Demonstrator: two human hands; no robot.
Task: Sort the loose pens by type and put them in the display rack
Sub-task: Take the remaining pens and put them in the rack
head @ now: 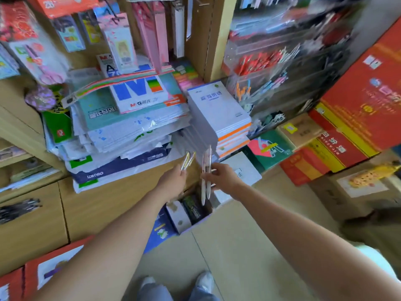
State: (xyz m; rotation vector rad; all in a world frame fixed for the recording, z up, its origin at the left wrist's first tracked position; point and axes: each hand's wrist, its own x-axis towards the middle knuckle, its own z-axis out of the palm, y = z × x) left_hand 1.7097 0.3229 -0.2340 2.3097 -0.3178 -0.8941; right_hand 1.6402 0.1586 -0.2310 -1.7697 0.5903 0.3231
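My left hand (173,181) grips two pale pens (188,160) whose ends point up and to the right. Close beside it, my right hand (221,178) holds a small bunch of white pens (206,170) upright, their tips hanging below the fingers. Both hands are held out over the floor in front of a low wooden shelf. The clear display rack (271,68) stands at the upper right, with tiers of red, orange and pale blue pens; it is blurred.
Stacks of notebooks (219,109) and paper packs (130,118) crowd the shelf between me and the rack. An open box of small packs (191,211) sits on the floor below my hands. Red cartons (355,109) are piled at the right. My feet show at the bottom.
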